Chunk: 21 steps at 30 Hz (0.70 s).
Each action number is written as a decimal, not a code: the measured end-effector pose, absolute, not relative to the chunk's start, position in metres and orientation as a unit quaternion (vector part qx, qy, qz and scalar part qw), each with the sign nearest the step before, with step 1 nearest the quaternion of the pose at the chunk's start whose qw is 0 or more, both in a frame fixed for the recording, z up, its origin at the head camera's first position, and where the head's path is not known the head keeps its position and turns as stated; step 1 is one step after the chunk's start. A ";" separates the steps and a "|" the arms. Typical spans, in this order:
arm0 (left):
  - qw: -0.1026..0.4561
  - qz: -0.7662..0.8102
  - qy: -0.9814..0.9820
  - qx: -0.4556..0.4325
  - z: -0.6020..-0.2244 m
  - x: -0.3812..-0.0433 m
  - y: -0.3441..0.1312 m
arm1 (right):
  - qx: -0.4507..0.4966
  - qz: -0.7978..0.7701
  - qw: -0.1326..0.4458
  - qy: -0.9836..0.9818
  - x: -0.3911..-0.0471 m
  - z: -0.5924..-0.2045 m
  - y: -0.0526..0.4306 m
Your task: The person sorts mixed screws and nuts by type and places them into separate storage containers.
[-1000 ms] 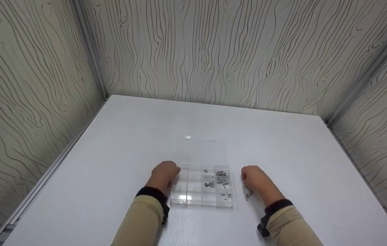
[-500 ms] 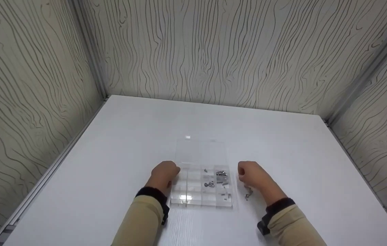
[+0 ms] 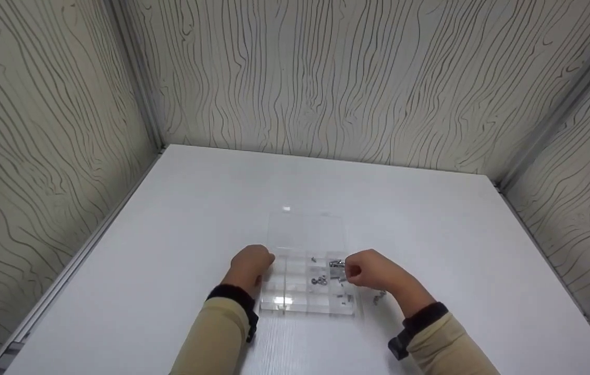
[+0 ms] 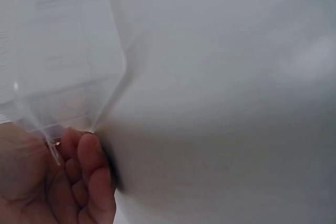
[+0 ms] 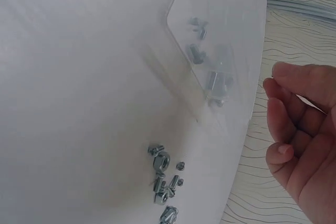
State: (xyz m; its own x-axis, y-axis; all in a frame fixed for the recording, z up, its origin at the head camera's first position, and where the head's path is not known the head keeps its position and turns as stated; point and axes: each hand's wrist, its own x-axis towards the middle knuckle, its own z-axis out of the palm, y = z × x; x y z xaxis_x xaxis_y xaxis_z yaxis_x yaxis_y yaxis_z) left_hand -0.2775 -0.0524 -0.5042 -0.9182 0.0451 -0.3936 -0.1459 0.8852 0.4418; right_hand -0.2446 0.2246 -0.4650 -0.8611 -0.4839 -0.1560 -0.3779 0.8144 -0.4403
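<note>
Grips the clear box (image 3: 321,311) with the left hand (image 3: 252,264); holds the right hand (image 3: 372,269) pinched over its edge, cannot tell whether on anything, partly hiding loose hardware (image 5: 159,183).

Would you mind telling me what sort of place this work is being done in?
It looks like a small work booth, though the frames don't show its surroundings: a white table stands between wood-patterned walls on three sides, with metal posts at the corners.

Soft greyish light, bright glare on the clear box (image 3: 296,283), hazy wrist views.
</note>
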 end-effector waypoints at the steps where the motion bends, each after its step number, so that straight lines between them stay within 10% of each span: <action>1: 0.200 0.238 0.950 -0.027 -0.504 -0.277 -0.052 | -0.231 -0.199 0.134 0.943 -0.244 -0.465 0.224; 21: 0.189 0.221 0.957 -0.013 -0.503 -0.276 -0.052 | -0.270 -0.204 0.148 0.929 -0.235 -0.462 0.232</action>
